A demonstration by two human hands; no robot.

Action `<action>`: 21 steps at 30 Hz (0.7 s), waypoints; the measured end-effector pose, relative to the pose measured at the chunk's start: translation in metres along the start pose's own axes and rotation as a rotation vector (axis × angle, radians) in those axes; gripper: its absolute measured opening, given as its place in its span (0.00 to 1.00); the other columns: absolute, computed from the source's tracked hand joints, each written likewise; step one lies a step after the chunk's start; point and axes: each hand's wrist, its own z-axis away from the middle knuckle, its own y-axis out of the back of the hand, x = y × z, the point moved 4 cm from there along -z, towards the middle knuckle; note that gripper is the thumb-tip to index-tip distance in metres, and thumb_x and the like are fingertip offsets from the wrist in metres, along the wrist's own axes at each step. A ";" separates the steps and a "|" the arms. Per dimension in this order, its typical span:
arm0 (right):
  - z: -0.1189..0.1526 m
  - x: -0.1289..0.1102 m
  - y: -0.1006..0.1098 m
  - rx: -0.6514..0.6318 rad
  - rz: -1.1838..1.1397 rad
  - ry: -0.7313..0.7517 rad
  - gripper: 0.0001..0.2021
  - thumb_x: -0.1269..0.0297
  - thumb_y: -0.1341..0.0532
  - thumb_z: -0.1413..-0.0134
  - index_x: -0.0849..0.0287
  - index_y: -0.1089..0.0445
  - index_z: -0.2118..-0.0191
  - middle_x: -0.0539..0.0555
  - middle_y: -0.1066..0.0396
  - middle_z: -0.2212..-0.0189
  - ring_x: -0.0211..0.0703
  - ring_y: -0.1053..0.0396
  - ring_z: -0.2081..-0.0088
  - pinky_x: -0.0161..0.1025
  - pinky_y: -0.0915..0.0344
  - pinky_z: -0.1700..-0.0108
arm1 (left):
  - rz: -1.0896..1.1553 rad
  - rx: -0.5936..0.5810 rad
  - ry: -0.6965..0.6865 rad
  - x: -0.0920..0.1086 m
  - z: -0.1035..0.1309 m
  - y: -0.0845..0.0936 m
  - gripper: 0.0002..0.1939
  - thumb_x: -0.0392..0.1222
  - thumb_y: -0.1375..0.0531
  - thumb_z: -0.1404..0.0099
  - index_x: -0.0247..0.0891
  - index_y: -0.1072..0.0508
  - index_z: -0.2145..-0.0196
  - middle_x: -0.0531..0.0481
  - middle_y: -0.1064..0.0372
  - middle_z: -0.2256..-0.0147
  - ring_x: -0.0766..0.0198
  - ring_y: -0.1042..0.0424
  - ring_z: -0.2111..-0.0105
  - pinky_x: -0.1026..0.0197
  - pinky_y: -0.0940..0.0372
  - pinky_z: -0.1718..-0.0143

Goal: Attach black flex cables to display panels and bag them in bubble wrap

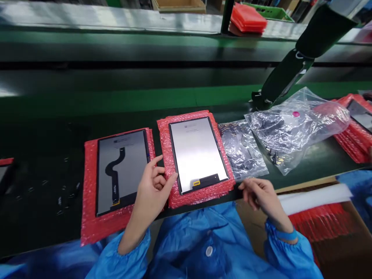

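My left hand (152, 190) is at the left edge of a stack of red bubble-wrap bags (186, 199), thumb and forefinger apart, the other fingers loosely bent. On that stack lies a tablet display panel (200, 151), silvery back up, with a small yellow-edged connector near its lower edge. Past the stack's lower right corner, my right hand (258, 193) hovers by the table's front edge, fingers curled together; anything pinched there is too small or hidden. Left of my left hand, a second display panel (132, 170) with a black flex cable (114, 178) rests on red bubble wrap (90, 186).
Clear plastic bags of dark parts (242, 151) (279, 124) lie to the right, beside more wrapped panels (353, 131). A black jointed tube (281, 77) hangs down there. Below the front edge stands a cardboard box (343, 248) with red wrap. Small dark bits (59, 201) lie left.
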 end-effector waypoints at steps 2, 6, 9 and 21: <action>0.003 0.005 0.033 0.236 0.152 0.028 0.27 0.35 0.33 0.45 0.57 0.25 0.74 0.53 0.29 0.84 0.37 0.38 0.87 0.34 0.45 0.86 | -0.013 0.004 -0.006 0.003 0.003 0.000 0.32 0.47 0.32 0.38 0.39 0.34 0.39 0.57 0.35 0.66 0.73 0.38 0.78 0.68 0.39 0.76; 0.001 0.025 0.066 0.437 0.257 -0.010 0.29 0.32 0.29 0.54 0.58 0.25 0.71 0.53 0.28 0.82 0.39 0.37 0.86 0.36 0.41 0.86 | 0.015 0.000 -0.021 0.001 0.002 -0.001 0.29 0.46 0.34 0.37 0.39 0.32 0.41 0.55 0.33 0.67 0.72 0.36 0.76 0.69 0.37 0.74; -0.002 0.029 0.065 0.499 0.159 0.021 0.32 0.32 0.30 0.54 0.60 0.23 0.61 0.51 0.27 0.80 0.37 0.37 0.86 0.35 0.40 0.85 | 0.048 0.018 -0.023 -0.002 0.000 0.000 0.29 0.47 0.33 0.38 0.39 0.32 0.41 0.55 0.32 0.67 0.70 0.32 0.74 0.68 0.34 0.72; 0.008 0.013 0.072 0.631 0.461 0.144 0.36 0.38 0.31 0.47 0.62 0.25 0.41 0.45 0.32 0.82 0.40 0.37 0.83 0.39 0.38 0.76 | -0.083 0.090 -0.062 -0.001 0.006 0.005 0.27 0.49 0.32 0.36 0.42 0.30 0.41 0.51 0.31 0.60 0.68 0.30 0.70 0.66 0.33 0.73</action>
